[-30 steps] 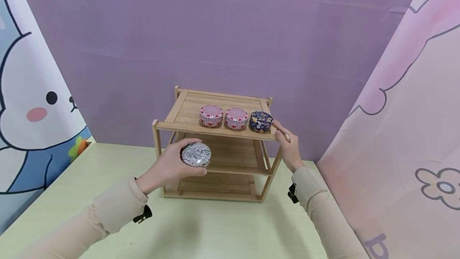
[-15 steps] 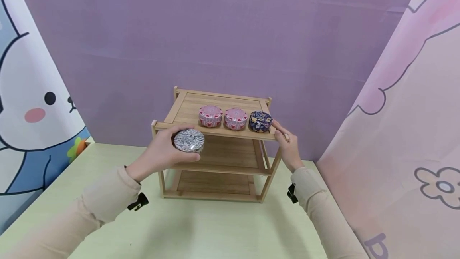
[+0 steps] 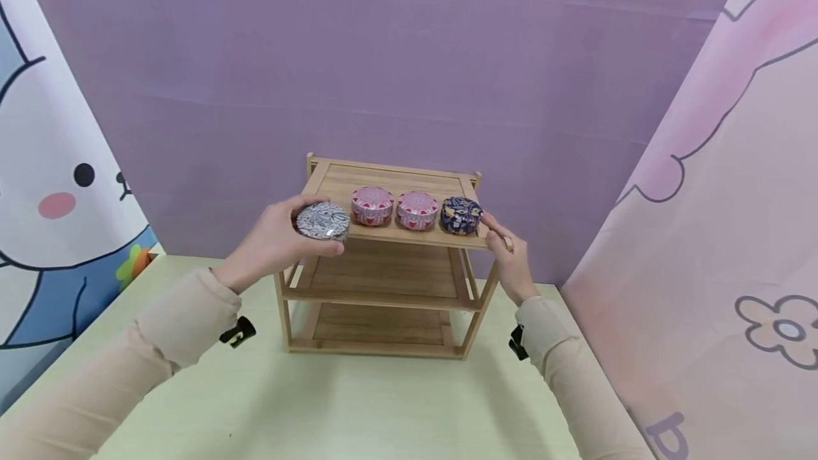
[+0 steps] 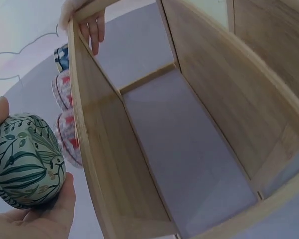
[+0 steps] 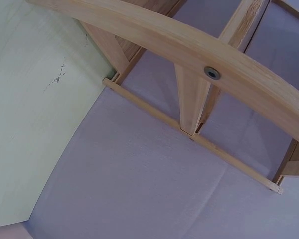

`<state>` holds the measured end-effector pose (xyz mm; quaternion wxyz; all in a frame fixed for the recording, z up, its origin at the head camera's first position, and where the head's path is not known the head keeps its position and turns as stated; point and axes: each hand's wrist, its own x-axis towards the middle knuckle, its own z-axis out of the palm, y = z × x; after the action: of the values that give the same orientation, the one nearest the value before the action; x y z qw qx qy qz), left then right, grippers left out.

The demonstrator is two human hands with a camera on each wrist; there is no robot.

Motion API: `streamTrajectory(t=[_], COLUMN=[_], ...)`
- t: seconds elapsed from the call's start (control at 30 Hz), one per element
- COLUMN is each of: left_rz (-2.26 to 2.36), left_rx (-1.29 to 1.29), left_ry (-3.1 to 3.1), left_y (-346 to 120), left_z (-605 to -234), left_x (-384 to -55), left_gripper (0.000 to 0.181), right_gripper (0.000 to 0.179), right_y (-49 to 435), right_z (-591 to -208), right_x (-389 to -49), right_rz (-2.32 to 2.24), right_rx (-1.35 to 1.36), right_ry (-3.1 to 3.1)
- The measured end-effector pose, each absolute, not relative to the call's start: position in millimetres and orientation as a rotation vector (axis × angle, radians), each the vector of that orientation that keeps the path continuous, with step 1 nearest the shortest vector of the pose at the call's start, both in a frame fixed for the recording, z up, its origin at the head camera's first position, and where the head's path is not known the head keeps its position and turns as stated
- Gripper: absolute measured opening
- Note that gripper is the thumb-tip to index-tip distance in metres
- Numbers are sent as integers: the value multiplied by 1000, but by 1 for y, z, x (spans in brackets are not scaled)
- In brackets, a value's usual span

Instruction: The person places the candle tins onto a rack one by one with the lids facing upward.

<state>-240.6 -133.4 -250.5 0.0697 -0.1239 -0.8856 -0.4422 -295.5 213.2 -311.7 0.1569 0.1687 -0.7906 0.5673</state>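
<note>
My left hand [image 3: 271,238] grips a round tin [image 3: 323,221] by its sides, thumb near and fingers behind. In the left wrist view this tin [image 4: 27,162] shows a green leaf pattern on white. It is held at the left front edge of the top tier of a wooden three-tier shelf [image 3: 383,268]. Two pink patterned tins [image 3: 372,206] and a dark blue floral tin [image 3: 461,216] stand in a row on that tier. My right hand [image 3: 513,265] holds the shelf's front right corner, fingers reaching beneath the top board in the left wrist view, close beside the blue tin.
The shelf stands on a pale green table [image 3: 383,403] against a purple back wall [image 3: 409,62]. Cartoon-printed panels flank it, a rabbit panel [image 3: 57,155] on the left and a pink flower panel [image 3: 722,233] on the right. In the right wrist view, the shelf's side frame [image 5: 189,99] spans the upper half.
My left hand has raised the leaf-patterned tin up and to the left, from before the middle tier to the top tier's front edge. My right hand has stayed at the shelf corner.
</note>
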Motion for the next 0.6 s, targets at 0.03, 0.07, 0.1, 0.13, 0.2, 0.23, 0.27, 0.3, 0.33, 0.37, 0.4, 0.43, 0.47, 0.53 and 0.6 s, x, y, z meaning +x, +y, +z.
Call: streamTrajectory(t=[0.03,0.07,0.1,0.13,0.2,0.23,0.27,0.3,0.33,0.37,0.4,0.43,0.47,0.53,0.6], left_rz=[-1317,-1301,-1293,-1285,-1278,-1281,-1278,-1273,-1255,-1239,-1223,-1208,-1194,-1176,-1172], left_rx=[-369,-368,-366,-365,-355,-347,-348,-348,-347,-348,-349,-353,-358,-355,-354], left_ry=[-2670,-2674,-2681,-2687,-2699,-2703,-2707,-2707,-2706,-2704,-2703,-2705,-2707,-2719,-2743], left_y=[-134,-135,-136,-137,-139,-140,-141,-141,-142,-143,-143,-143,-144,-144,-145], left_z=[-249,-248,-246,-245,-241,-240,-238,-237,-235,-234,-232,-231,-230,-228,-226], left_x=[-242,-244,-246,-248,-252,-255,-257,-259,-262,-265,-267,-270,-273,-279,-284], left_gripper=[78,79,80,81,83,84,85,85,85,85,84,84,84,85,88], right_gripper=[42,42,42,42,42,42,42,42,42,42,41,41,41,42,42], right_y=[213,214,214,214,214,214,214,214,214,215,215,215,215,215,215], right_z=[-312,-312,-312,-312,-311,-311,-312,-312,-312,-312,-313,-313,-313,-313,-313], right_x=[-296,-296,-296,-296,-297,-297,-297,-297,-297,-297,-297,-297,-297,-297,-297], right_rz=[1619,1614,1612,1610,1605,1607,1609,1612,1614,1617,1618,1621,1622,1624,1629], right_rx=[486,487,491,491,493,493,495,496,497,500,501,501,502,502,501], right_ry=[-2263,-2261,-2258,-2257,-2258,-2258,-2257,-2257,-2257,-2256,-2255,-2256,-2256,-2259,-2262])
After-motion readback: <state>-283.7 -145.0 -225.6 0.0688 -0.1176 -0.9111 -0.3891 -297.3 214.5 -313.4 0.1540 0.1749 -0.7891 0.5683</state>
